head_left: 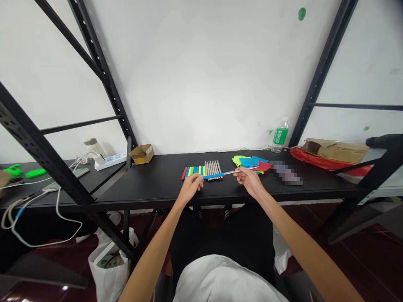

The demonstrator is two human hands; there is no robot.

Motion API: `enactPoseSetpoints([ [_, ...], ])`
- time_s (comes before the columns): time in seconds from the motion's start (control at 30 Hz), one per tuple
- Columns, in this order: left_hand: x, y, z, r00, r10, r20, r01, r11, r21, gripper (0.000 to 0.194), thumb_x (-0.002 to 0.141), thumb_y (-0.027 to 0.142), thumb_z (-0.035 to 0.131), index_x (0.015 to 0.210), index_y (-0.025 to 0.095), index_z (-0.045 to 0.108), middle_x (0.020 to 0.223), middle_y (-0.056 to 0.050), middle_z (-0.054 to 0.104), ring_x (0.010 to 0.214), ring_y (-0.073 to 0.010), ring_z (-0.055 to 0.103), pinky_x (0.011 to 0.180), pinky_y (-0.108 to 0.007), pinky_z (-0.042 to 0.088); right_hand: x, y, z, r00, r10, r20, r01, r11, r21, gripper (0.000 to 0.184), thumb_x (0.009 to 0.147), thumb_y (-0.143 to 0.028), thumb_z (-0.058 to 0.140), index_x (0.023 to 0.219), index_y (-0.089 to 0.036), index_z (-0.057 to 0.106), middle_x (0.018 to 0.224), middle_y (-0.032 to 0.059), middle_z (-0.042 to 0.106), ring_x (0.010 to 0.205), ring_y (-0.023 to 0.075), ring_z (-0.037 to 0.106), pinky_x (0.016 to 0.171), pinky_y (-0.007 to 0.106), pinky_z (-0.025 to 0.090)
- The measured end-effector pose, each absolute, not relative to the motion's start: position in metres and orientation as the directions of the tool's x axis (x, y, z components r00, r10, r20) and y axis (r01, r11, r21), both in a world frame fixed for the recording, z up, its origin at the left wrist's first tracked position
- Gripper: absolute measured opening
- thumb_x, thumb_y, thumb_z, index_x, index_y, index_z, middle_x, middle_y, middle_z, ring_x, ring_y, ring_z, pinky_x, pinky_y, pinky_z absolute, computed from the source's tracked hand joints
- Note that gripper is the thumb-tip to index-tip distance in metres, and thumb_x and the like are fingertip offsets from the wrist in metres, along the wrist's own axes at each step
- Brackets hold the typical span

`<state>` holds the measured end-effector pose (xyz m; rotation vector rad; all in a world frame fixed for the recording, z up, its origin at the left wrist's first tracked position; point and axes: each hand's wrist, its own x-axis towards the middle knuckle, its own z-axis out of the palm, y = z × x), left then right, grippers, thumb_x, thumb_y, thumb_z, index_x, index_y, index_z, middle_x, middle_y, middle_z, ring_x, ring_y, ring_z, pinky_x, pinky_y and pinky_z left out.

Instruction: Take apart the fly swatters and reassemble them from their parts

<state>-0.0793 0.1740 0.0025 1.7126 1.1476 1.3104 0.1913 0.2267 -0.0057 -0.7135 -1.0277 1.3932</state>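
Observation:
My left hand [192, 184] is closed around the end of a blue handle tube [214, 175]. My right hand [247, 178] pinches a thin metal rod [233, 171] that runs into that tube. Both hands hover just above the black table [157, 184]. Behind them lies a row of coloured handle tubes [192, 171], red, blue, green and yellow, beside a row of metal rods [213, 168]. A pile of flat coloured plastic heads [251, 162] lies just beyond my right hand.
A small cardboard box [142, 153] stands at the table's back left, a green-labelled water bottle [279, 136] at the back right. A red bag with a cardboard box [333, 153] lies far right. Black shelf struts [47, 159] cross the left; a white bag [110, 268] sits on the floor.

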Motion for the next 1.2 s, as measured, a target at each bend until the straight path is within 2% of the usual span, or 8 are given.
enactPoseSetpoints([
  [1.2, -0.0794, 0.1745, 0.0024, 0.097, 0.936, 0.338, 0.249, -0.352, 0.902, 0.033, 0.092, 0.047, 0.054, 0.075, 0.018, 0.058, 0.069, 0.001, 0.059, 0.056, -0.0104, 0.049, 0.057, -0.024, 0.04, 0.1906, 0.2261, -0.0059, -0.119, 0.979, 0.164, -0.431, 0.098, -0.897, 0.028, 0.073, -0.043, 0.077, 0.083, -0.016, 0.076, 0.074, 0.0076, 0.075, 0.055, 0.0118, 0.058, 0.049, 0.023, 0.04],
])
